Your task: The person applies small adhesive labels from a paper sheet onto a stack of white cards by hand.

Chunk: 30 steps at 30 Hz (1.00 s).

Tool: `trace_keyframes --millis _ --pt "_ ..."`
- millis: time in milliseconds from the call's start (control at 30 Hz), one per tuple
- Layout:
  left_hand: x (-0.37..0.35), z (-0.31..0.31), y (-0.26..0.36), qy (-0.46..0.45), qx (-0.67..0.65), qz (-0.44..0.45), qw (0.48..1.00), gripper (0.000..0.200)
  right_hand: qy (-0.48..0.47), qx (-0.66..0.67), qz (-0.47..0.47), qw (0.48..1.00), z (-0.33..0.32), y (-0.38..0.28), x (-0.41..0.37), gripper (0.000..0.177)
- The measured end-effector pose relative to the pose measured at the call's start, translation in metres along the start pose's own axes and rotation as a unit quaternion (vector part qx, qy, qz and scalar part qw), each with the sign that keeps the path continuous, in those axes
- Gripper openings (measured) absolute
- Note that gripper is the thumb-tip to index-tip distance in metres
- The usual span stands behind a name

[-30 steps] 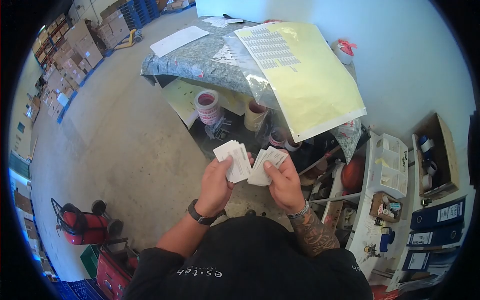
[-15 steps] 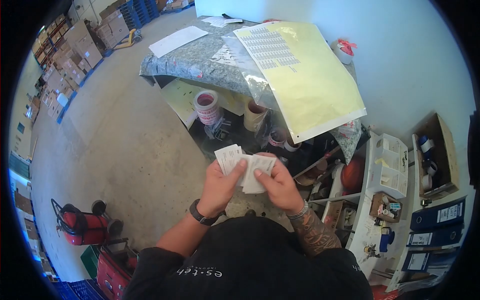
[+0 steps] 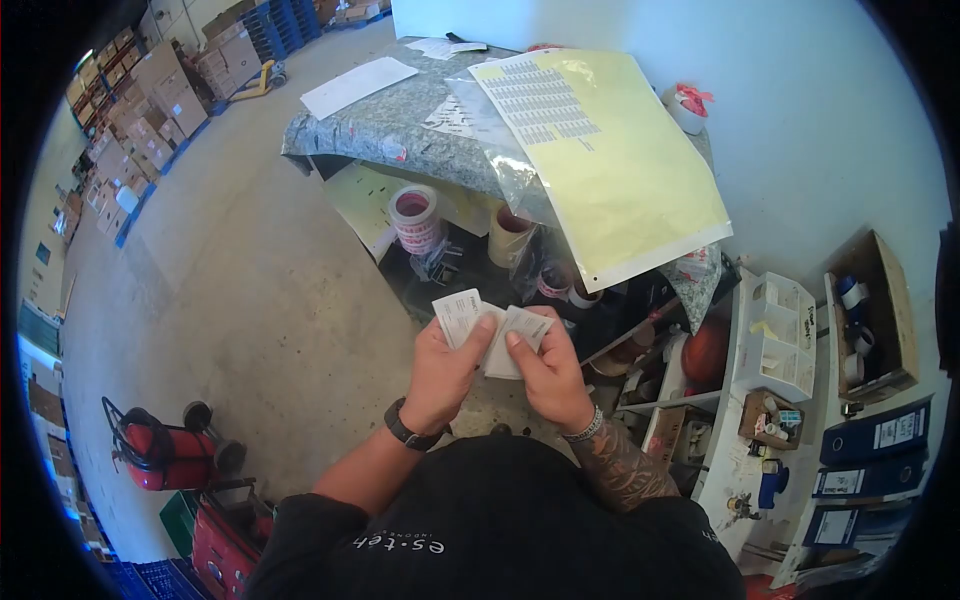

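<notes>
Both hands are in front of my chest, thumbs uppermost, pinching small white printed paper slips. My left hand [image 3: 440, 378] is closed on some slips [image 3: 459, 314] that fan out beyond its thumb. In my right hand [image 3: 557, 385] is a thicker stack of slips [image 3: 526, 326], gripped between thumb and fingers. Where the two bunches meet, the slips overlap between my thumbs. The small print is too blurred to read, and the fingers beneath the slips are mostly hidden.
Ahead stands a grey-covered table [image 3: 365, 135] bearing a large yellow sheet [image 3: 640, 160]. Tape rolls [image 3: 415, 217] sit on the shelf below. Cluttered shelving [image 3: 725, 440] is on the right. A red cylinder on a trolley [image 3: 170, 455] stands at left, with boxes on pallets [image 3: 160, 90] beyond.
The slips in my hands have shifted slightly; the left bunch shows more of its top slip's face and the right bunch is angled a little differently. Both hands keep their grip.
</notes>
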State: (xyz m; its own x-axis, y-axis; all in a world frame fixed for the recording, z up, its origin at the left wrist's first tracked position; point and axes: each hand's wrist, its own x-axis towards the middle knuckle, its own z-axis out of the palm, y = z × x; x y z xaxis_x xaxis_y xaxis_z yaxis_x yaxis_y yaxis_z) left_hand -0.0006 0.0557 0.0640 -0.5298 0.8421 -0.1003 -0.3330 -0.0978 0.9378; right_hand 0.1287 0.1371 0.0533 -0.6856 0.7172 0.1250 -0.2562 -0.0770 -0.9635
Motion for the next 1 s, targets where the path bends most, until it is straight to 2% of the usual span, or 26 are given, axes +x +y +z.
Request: trace_keyframes --millis 33,67,133,167,233,267,333,367,433,500,567,600,667,700,767,833,900,933,967,1000 --pt "0.001 0.001 0.002 0.023 -0.05 -0.043 0.998 0.029 0.033 -0.013 -0.027 0.999 0.0 0.002 0.001 0.024" --pt "0.001 0.002 0.006 0.023 -0.049 -0.043 0.998 0.029 0.033 -0.012 -0.027 0.999 -0.001 0.002 0.002 0.024" --pt "-0.001 0.005 0.016 0.037 -0.145 -0.032 0.988 0.03 0.081 0.099 0.006 0.992 -0.006 -0.005 0.007 0.025" --pt "0.001 0.002 0.015 0.038 -0.146 -0.03 0.988 0.03 0.079 0.099 0.005 0.992 -0.01 -0.007 0.007 0.025" --pt "0.004 -0.008 0.006 -0.032 -0.023 0.005 0.999 0.03 -0.011 0.06 0.024 0.998 -0.017 -0.01 0.006 0.024" --pt "0.004 -0.008 0.0 -0.033 -0.023 0.004 0.999 0.03 -0.009 0.06 0.024 0.998 -0.016 -0.009 0.006 0.024" --pt "0.001 -0.007 -0.009 -0.092 0.033 0.023 0.995 0.028 -0.041 -0.002 0.039 0.998 -0.006 -0.003 0.006 0.03" --pt "-0.002 -0.003 -0.013 -0.094 0.034 0.022 0.995 0.028 -0.039 -0.002 0.038 0.999 0.0 -0.001 0.005 0.03" --pt "-0.005 0.008 -0.018 -0.078 0.048 0.068 0.993 0.03 -0.008 -0.179 -0.07 0.981 0.01 0.002 0.004 0.038" --pt "-0.005 0.009 -0.016 -0.063 0.014 0.061 0.996 0.031 -0.018 -0.147 -0.046 0.988 0.013 0.006 0.003 0.044" --pt "-0.005 0.009 -0.014 -0.032 -0.057 0.049 0.997 0.035 0.032 -0.122 -0.04 0.991 0.015 0.015 0.0 0.044" --pt "-0.004 0.007 -0.016 -0.04 -0.019 0.061 0.997 0.035 0.031 -0.122 -0.041 0.991 0.017 0.011 -0.001 0.044" --pt "-0.005 0.004 -0.023 -0.057 -0.049 0.065 0.995 0.036 -0.054 -0.084 0.033 0.994 0.018 -0.001 -0.007 0.044" --pt "-0.005 0.005 -0.022 -0.077 -0.079 0.069 0.991 0.036 -0.053 -0.085 0.033 0.994 0.014 -0.007 -0.008 0.044" --pt "-0.007 0.005 -0.011 -0.09 -0.096 0.048 0.99 0.036 -0.139 -0.096 0.021 0.985 0.005 -0.016 -0.002 0.042" --pt "-0.009 -0.001 -0.004 -0.1 -0.111 0.023 0.989 0.036 -0.153 -0.086 0.023 0.984 0.005 -0.007 -0.006 0.044" --pt "-0.007 -0.007 -0.001 -0.182 -0.007 0.034 0.983 0.036 -0.168 -0.079 0.02 0.982 0.005 -0.008 -0.01 0.046" --pt "-0.008 -0.003 -0.001 -0.141 -0.079 0.02 0.987 0.038 -0.11 -0.219 -0.039 0.969 0.006 -0.017 -0.014 0.048" --pt "-0.006 -0.008 -0.002 -0.142 -0.08 0.023 0.986 0.038 -0.049 -0.353 -0.096 0.929 0.006 -0.022 -0.017 0.051" --pt "-0.003 -0.019 -0.003 -0.131 -0.069 0.004 0.989 0.036 -0.008 -0.42 -0.175 0.89 0.001 -0.024 -0.015 0.065"
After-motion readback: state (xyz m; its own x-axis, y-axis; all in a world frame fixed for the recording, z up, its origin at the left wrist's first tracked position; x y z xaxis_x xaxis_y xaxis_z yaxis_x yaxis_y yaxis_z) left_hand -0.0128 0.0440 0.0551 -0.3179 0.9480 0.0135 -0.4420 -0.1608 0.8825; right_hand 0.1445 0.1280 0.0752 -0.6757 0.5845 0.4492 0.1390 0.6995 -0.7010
